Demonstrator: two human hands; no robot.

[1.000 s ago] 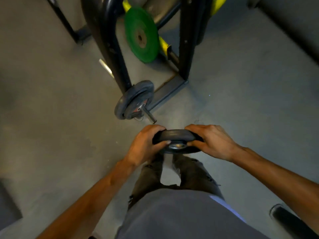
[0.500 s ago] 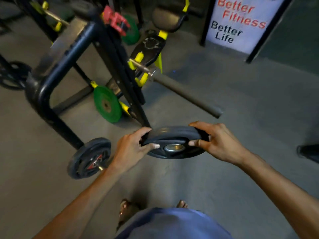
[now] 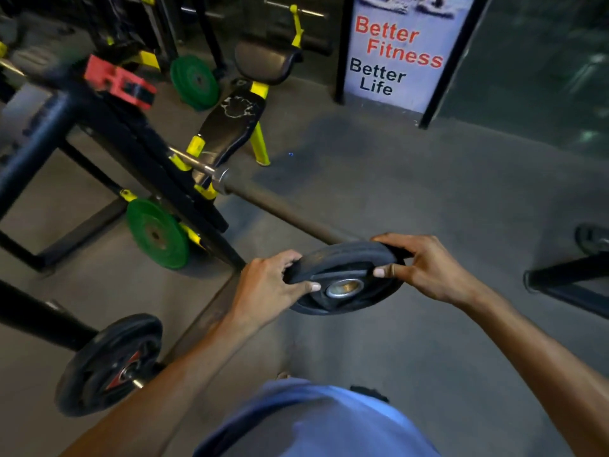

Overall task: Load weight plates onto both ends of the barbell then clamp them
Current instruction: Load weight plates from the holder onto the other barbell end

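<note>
Both hands hold a black weight plate (image 3: 342,258) in front of my chest, tilted nearly flat, with its metal-ringed centre hole facing me. My left hand (image 3: 268,285) grips the left edge and my right hand (image 3: 428,268) grips the right edge. On each, the thumb lies across the plate's face and the fingers curl over the rim.

Just beyond the plate, the bare grey barbell sleeve (image 3: 280,209) slants away up and to the left to a black rack (image 3: 39,133). The sleeve's near end is hidden behind the plate.

The floor (image 3: 428,179) is dull, matte grey in dim light. A green plate (image 3: 155,234) hangs low on the rack, and a dark plate with a red mark (image 3: 108,364) sits on a peg at lower left. A blurred red clamp (image 3: 118,83) rests on the rack's top bar. Behind it stands a worn black padded seat (image 3: 230,127) on yellow legs. At the far wall, a sign (image 3: 395,54) reads "Better Fitness Better Life". My blue shirt (image 3: 323,420) fills the bottom edge.
</note>
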